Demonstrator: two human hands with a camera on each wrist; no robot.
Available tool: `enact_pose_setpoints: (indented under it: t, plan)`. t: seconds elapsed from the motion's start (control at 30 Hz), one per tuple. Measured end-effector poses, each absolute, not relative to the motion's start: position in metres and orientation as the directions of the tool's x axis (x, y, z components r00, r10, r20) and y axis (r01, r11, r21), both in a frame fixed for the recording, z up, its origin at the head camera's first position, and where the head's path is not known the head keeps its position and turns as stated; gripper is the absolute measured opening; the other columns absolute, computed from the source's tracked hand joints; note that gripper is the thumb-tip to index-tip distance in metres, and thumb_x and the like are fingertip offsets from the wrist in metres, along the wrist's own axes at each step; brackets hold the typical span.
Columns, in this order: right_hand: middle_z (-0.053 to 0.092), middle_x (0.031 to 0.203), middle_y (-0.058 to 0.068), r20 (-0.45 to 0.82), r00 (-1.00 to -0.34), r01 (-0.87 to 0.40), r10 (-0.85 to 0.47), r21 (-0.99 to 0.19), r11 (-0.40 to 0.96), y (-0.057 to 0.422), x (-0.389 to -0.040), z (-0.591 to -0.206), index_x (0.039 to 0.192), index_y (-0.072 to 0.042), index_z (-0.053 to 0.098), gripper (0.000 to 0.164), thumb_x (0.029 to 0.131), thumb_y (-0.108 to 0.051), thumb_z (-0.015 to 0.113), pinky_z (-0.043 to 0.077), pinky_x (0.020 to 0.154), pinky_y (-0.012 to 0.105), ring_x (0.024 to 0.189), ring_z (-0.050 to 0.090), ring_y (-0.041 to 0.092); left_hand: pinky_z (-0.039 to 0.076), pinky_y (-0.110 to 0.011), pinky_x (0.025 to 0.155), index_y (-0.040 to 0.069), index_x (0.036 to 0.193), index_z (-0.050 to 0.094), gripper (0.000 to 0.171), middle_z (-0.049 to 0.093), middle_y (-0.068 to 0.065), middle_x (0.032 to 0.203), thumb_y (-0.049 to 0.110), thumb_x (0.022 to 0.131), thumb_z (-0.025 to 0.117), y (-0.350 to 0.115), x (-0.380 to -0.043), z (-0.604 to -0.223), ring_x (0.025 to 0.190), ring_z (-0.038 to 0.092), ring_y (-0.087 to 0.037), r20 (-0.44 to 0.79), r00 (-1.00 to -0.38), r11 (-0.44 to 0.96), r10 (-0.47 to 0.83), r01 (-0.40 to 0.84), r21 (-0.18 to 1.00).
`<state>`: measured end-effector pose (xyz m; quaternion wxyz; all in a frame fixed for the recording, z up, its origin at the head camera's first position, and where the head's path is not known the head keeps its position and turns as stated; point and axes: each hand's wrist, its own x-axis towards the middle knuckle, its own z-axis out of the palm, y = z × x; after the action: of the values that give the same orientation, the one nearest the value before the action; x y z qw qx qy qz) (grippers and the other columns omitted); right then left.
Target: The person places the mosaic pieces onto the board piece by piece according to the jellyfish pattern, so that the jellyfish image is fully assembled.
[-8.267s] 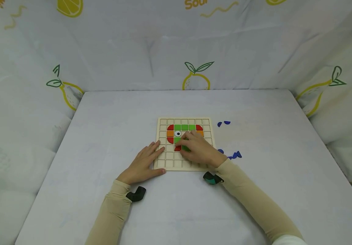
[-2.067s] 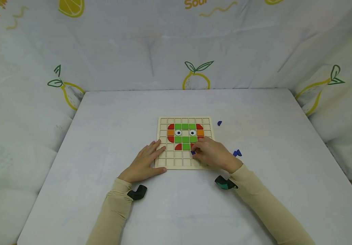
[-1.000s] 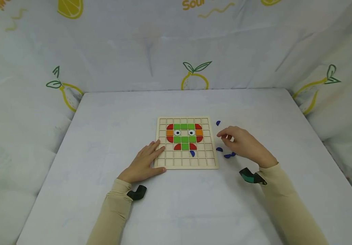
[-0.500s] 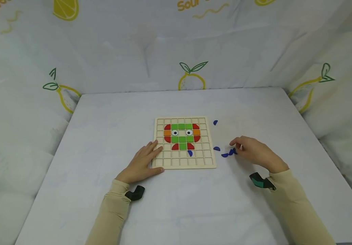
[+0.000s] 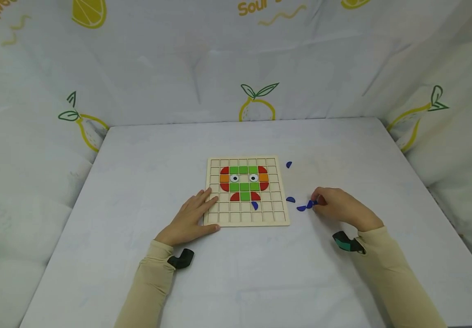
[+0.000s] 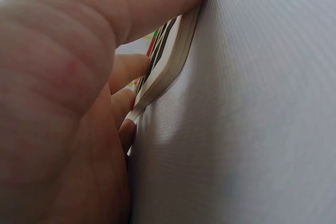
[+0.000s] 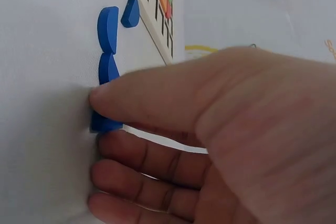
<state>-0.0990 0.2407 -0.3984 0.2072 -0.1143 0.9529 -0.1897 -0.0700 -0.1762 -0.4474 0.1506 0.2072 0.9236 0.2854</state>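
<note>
My left hand (image 5: 188,218) lies spread at the near left corner of a square wooden grid board (image 5: 223,218), fingers extended over its edge. In the left wrist view the thumb (image 6: 157,3) reaches along the board's side. My right hand (image 5: 344,207) is to the right of the board, pinching a blue half-round block (image 7: 105,123) between thumb and forefinger at the tabletop. Another blue block (image 7: 107,67) touches the row just beyond the thumb. On the board, red, green and orange tiles (image 5: 244,187) and two eye tiles (image 5: 234,178) form a figure, with a blue block (image 5: 255,206) below it.
More blue half-round blocks lie right of the board: one near its far corner (image 5: 288,164), one beside its edge (image 5: 291,199), one closer to the right hand (image 5: 301,208). A white cloth wall (image 5: 158,68) with lemon drawings stands behind the white table (image 5: 158,159).
The right hand left a blue block on the board, moved right to the loose blocks and now pinches one. Earlier it set down red and eye tiles. The left hand stays in place.
</note>
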Motion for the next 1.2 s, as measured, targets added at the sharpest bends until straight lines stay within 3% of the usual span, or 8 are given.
enact_pose_setpoints:
  t: [0.2,0.4,0.67,0.93,1.2]
  plan:
    - [0.060,0.086,0.008,-0.334,-0.895,-0.128,-0.295,-0.440,0.889,0.241,-0.098,-0.399,0.114,0.001,0.064,0.026,0.089,-0.006,0.059,0.045,0.065,0.029,0.076,0.053,0.020,0.007,-0.053,0.130,0.018,0.161,0.029,0.085,0.009,-0.003,0.173,0.044,0.092,0.071,-0.176,-0.070,-0.447,0.161,0.004,-0.028,-0.150,-0.868,0.747,0.473,0.305,0.591]
    - [0.062,0.090,0.006,-0.266,-0.904,-0.173,-0.335,-0.487,0.856,0.242,-0.097,-0.401,0.116,0.000,0.066,0.027,0.091,-0.001,0.056,0.046,0.070,0.029,0.082,0.053,0.019,0.007,-0.054,0.130,0.018,0.161,0.029,0.085,0.009,-0.004,0.173,0.044,0.092,0.071,-0.175,-0.069,-0.446,0.161,0.004,-0.029,-0.154,-0.868,0.747,0.473,0.301,0.593]
    - [0.068,0.097,0.005,-0.186,-0.907,-0.224,-0.378,-0.548,0.806,0.226,-0.097,-0.396,0.118,-0.005,0.065,0.022,0.097,-0.007,0.062,0.052,0.074,0.029,0.087,0.058,0.018,0.006,-0.052,0.131,0.021,0.162,0.028,0.086,0.007,0.000,0.173,0.045,0.092,0.071,-0.176,-0.070,-0.447,0.161,0.002,-0.025,-0.167,-0.869,0.749,0.466,0.287,0.597]
    - [0.068,0.096,0.002,-0.164,-0.890,-0.255,-0.426,-0.597,0.761,0.202,-0.101,-0.394,0.111,-0.007,0.067,0.016,0.095,-0.009,0.067,0.050,0.068,0.022,0.088,0.057,0.017,0.005,-0.053,0.131,0.020,0.161,0.029,0.086,0.008,0.000,0.173,0.045,0.091,0.071,-0.176,-0.070,-0.448,0.161,0.003,-0.026,-0.155,-0.868,0.742,0.471,0.295,0.602]
    - [0.068,0.096,-0.001,-0.142,-0.865,-0.295,-0.482,-0.633,0.716,0.183,-0.104,-0.394,0.108,-0.009,0.068,0.013,0.095,-0.009,0.068,0.050,0.073,0.023,0.089,0.057,0.017,0.005,-0.052,0.131,0.021,0.162,0.028,0.086,0.007,0.001,0.173,0.046,0.091,0.071,-0.176,-0.070,-0.448,0.161,0.002,-0.025,-0.159,-0.869,0.745,0.469,0.292,0.600]
